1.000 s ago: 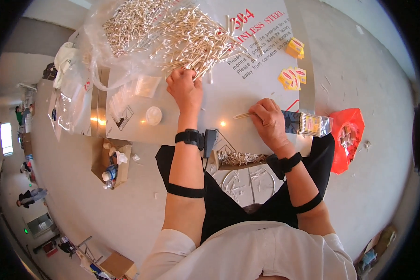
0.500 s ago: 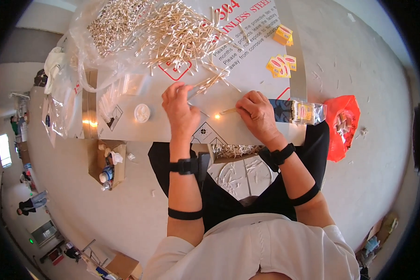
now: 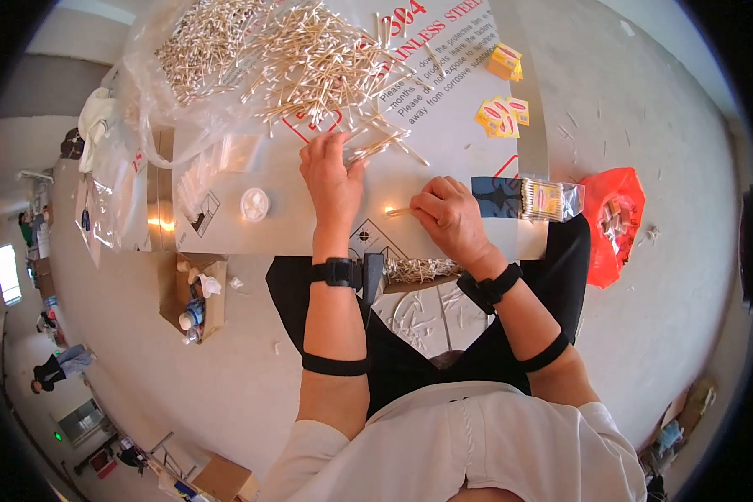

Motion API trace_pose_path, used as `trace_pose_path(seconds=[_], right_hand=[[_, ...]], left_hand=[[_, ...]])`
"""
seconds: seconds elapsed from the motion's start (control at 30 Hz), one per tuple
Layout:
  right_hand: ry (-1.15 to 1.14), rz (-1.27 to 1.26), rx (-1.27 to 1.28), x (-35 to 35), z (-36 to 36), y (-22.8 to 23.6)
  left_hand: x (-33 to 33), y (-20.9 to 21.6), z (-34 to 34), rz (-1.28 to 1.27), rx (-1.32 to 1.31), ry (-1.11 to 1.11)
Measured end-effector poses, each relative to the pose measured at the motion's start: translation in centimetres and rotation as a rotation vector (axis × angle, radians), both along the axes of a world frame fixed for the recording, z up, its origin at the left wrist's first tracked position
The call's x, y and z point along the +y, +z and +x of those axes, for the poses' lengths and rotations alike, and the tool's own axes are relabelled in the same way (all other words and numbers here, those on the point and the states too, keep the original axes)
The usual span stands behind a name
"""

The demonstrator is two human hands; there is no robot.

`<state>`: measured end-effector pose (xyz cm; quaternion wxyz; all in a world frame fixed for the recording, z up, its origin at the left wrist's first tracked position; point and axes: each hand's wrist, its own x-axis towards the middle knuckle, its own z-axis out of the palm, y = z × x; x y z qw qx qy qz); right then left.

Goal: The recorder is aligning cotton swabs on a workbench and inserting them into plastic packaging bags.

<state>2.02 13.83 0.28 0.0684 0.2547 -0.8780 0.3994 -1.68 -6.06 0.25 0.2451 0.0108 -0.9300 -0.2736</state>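
Observation:
My right hand [image 3: 448, 216] is closed, pinching a few cotton swabs [image 3: 400, 212] whose tips point left over the metal-topped table. My left hand [image 3: 333, 180] reaches forward with thumb and fingers apart. Its fingertips are at the left end of a small loose group of cotton swabs [image 3: 385, 144]. Beyond lies a big heap of cotton swabs [image 3: 318, 63], partly beside a clear plastic bag [image 3: 155, 109] with more swabs. To the right of my right hand, a clear pack of swabs [image 3: 545, 201] with a yellow label rests on a dark pad [image 3: 495, 197].
Yellow printed cards [image 3: 502, 117] and a yellow stack [image 3: 505, 62] lie at right. Left are a small round white tub [image 3: 254, 203] and clear sleeves [image 3: 213, 171]. A red bag [image 3: 615, 226] stands off the table's right side. Below the edge sits a box of swabs [image 3: 418, 269].
My left hand has moved a little right and forward to the loose swabs. The single swab below it is gone from there. My right hand has shifted slightly left.

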Motion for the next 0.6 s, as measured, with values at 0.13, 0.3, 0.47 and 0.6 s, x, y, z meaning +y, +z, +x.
trace_pose_path(seconds=[0.13,0.3,0.47,0.6], right_hand=[[-0.014,-0.010,-0.021,0.4,0.3,0.3],[-0.246,-0.255,-0.144,1.0,-0.5,0.7],[-0.307,-0.109,-0.026,1.7,-4.6,0.8],[-0.204,0.079,-0.075,0.6,-6.4,0.1]], left_hand=[[1.4,-0.6,0.2,-0.018,-0.102,-0.154],[4.9,-0.8,2.7,-0.029,-0.086,-0.191],[6.4,-0.2,4.2,-0.113,-0.114,-0.233],[7.4,-0.8,6.4,-0.240,-0.224,-0.242]])
